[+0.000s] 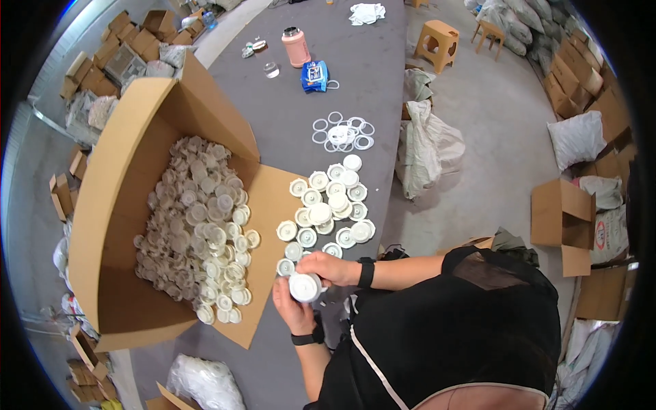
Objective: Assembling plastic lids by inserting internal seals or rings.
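Between my two hands is a round white plastic cap point(305, 288), its flat face turned up. My left hand point(292, 309) grips it from the near left side, fingers curled along its edge. On the far side, my right hand point(324, 268) is closed on the same cap, and its fingertips are partly hidden. Just beyond lie several loose white caps point(320, 213) on the grey table point(280, 130), some overlapping. Past them sits a loose pile of thin white rings point(339, 134).
A large open carton point(130, 205) full of translucent plastic caps point(198, 205) stands left, its flap point(266, 205) folded onto the table. Farther back are a pink bottle point(296, 48), a blue packet point(316, 76) and a clear cup point(271, 70). A clear plastic bag point(203, 383) lies lower left.
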